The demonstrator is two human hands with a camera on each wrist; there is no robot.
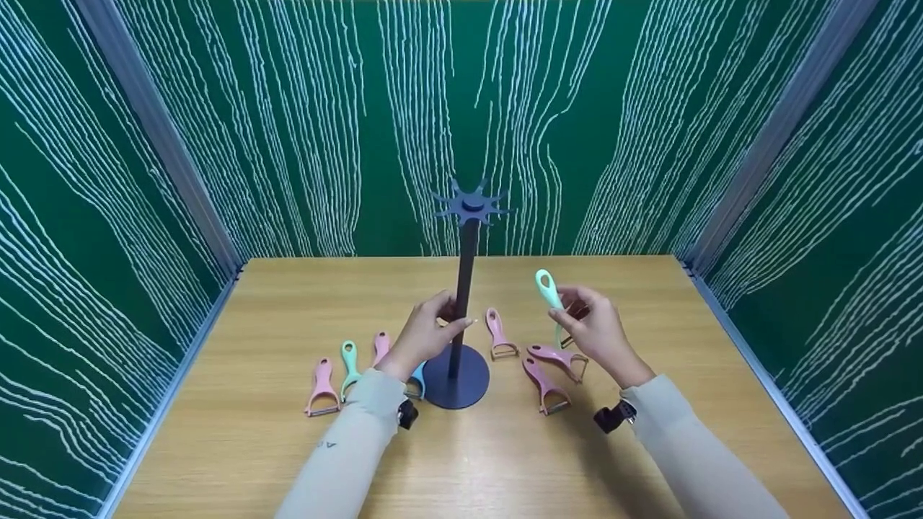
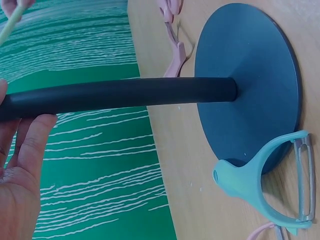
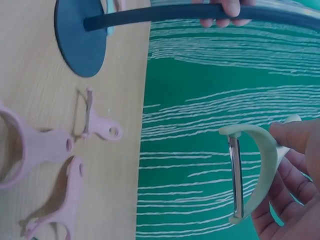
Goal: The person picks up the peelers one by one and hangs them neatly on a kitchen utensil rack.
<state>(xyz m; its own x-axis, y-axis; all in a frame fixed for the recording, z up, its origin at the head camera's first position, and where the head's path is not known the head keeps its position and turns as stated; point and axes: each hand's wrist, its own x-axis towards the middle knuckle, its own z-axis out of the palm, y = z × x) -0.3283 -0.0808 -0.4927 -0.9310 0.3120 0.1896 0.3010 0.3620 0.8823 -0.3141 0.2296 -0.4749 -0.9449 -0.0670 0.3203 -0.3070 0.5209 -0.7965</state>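
Note:
My left hand (image 1: 430,329) grips the dark upright post (image 2: 120,92) of a stand, thumb on one side and fingers on the other. The post rises from a round base (image 1: 472,393) to a star-shaped top with hooks (image 1: 472,204). Off to the right, my right hand (image 1: 597,328) holds a light green peeler (image 1: 548,290) above the table, handle end up. In the right wrist view the thumb and fingers pinch this peeler (image 3: 270,165) near its neck, and its metal blade faces the stand side.
Three pink peelers (image 1: 495,331) lie right of the base. Left of it lie pink peelers (image 1: 323,386), a mint green peeler (image 1: 350,364) and a blue peeler (image 1: 417,380), partly behind my left arm. Green walls with white lines (image 1: 288,144) enclose the wooden table (image 1: 238,432).

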